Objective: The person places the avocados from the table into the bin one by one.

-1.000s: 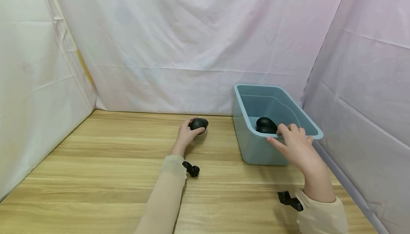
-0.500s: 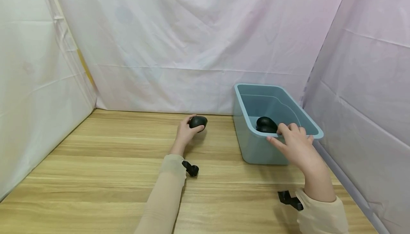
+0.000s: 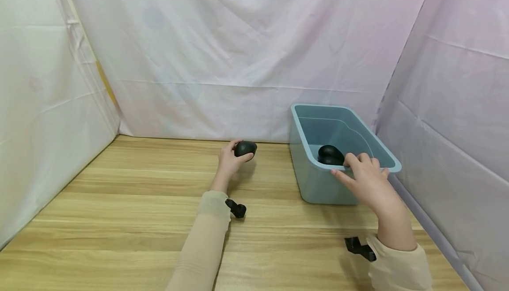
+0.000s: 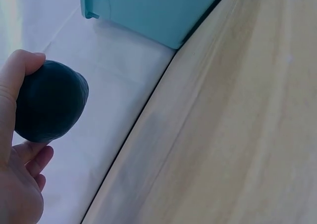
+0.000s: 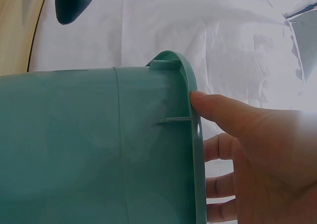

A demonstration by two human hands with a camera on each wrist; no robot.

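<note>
A dark avocado (image 3: 245, 148) is held between the thumb and fingers of my left hand (image 3: 228, 162), close over the back of the table, with a shadow on the wood beneath. In the left wrist view the thumb lies on one side of the avocado (image 4: 52, 102) and fingers show at the other. My right hand (image 3: 371, 185) grips the near rim of a blue-green plastic bin (image 3: 324, 187), thumb outside and fingers over the edge. Two dark avocados (image 3: 330, 155) lie inside the bin near that end, partly hidden by its wall and my fingers.
The bin stands at the right on the wood-grain table (image 3: 119, 220), close to the cloth walls. White cloth (image 3: 222, 61) hangs behind the table and along both sides. Black camera mounts (image 3: 238, 210) sit at both wrists.
My left hand has moved slightly up and to the left in the head view, with the avocado in it. The right hand and the bin have stayed in place.
</note>
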